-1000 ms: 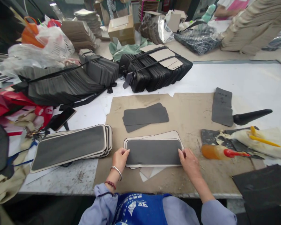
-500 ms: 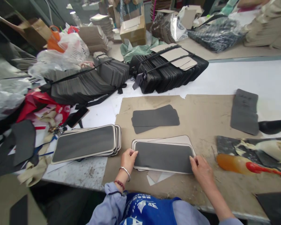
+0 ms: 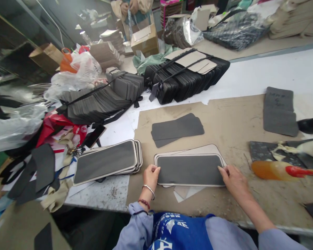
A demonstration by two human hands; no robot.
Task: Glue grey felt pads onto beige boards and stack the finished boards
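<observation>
A dark grey rectangular pad lies on a beige backing piece on the brown cardboard sheet in front of me. My left hand pinches the pad's left end with curled fingers. My right hand presses its fingers on the pad's right end. Two loose grey pads lie just beyond. A stack of finished grey-on-beige pieces sits to the left of my left hand.
Strapped bundles of black pieces and grey pieces lie farther back. An orange glue bottle with a red nozzle lies at the right, a grey piece beyond it. Plastic bags and scraps crowd the left. A person stands at the far back.
My view has swung to the left. Both hands have stayed at the two ends of the grey pad, which lies in the same place on the cardboard.
</observation>
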